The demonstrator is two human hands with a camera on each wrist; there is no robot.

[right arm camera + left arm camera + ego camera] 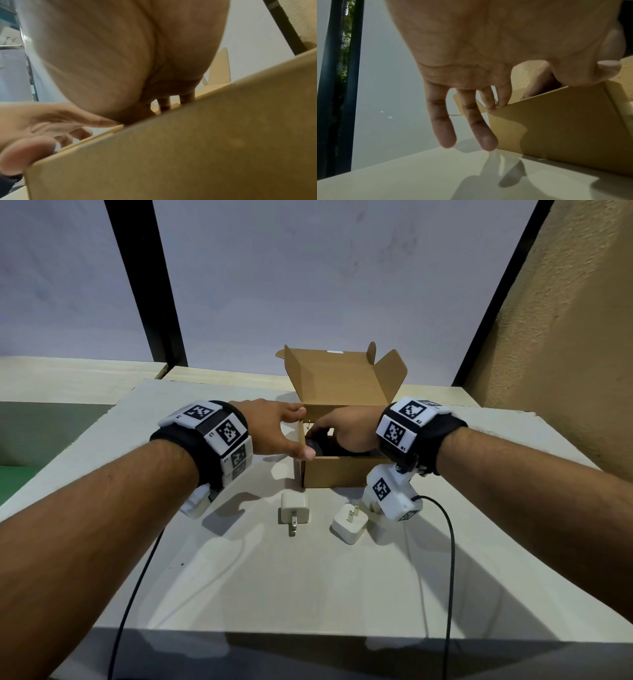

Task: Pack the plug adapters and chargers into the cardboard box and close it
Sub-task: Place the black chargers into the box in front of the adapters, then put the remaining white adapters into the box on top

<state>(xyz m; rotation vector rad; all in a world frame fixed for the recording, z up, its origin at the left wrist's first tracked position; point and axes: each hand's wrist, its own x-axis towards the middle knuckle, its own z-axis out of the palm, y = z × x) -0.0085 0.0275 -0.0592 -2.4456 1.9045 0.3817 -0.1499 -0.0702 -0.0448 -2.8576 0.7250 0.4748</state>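
Note:
An open cardboard box (335, 474) (556, 128) (188, 148) stands mid-table with its lid flaps up. My left hand (274, 429) (471, 54) (42, 121) holds its left wall, thumb on the near corner and fingers at the far rim. Inside the box my right hand (346, 429) (111, 54) curls over a black adapter (317, 445); its fingertips are hidden. In front of the box lie two white chargers, one (294, 506) prongs toward me, another (349, 523) prongs up. A third white piece (380, 525) is half hidden under the right wrist camera.
The white table (274, 594) has its front edge close to me. Black cables (448, 542) run from both wrists over that edge. A rough tan wall (565, 337) rises at the right, and a black frame post (147, 285) stands behind at the left.

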